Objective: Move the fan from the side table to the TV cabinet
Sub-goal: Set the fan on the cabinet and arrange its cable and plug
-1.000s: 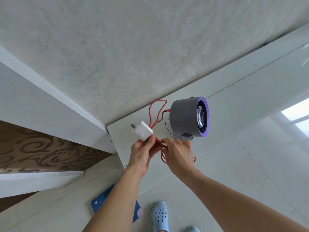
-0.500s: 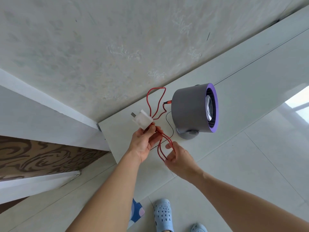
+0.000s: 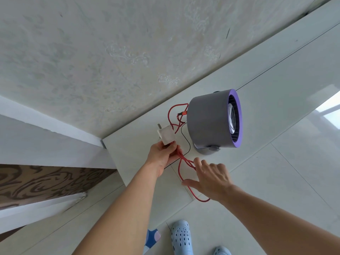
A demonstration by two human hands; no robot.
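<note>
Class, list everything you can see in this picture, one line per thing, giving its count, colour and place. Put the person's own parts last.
fan: one, grey with purple rim, standing on the cabinet top
cabinet top: one, white, along the wall
cable: one, red, plugged into the fan's back, looping down past the hands
plug adapter: one, white, held in the left hand
wall: one, pale textured, behind the cabinet
floor tiles: pale, glossy, below
clogs: two, light blue, bottom edge
left hand: shut on the adapter
right hand: fingers spread, open, by the cable loop

Bare, sleeveless forearms; pale blue perforated clogs point(image 3: 180, 236) on both feet.
</note>
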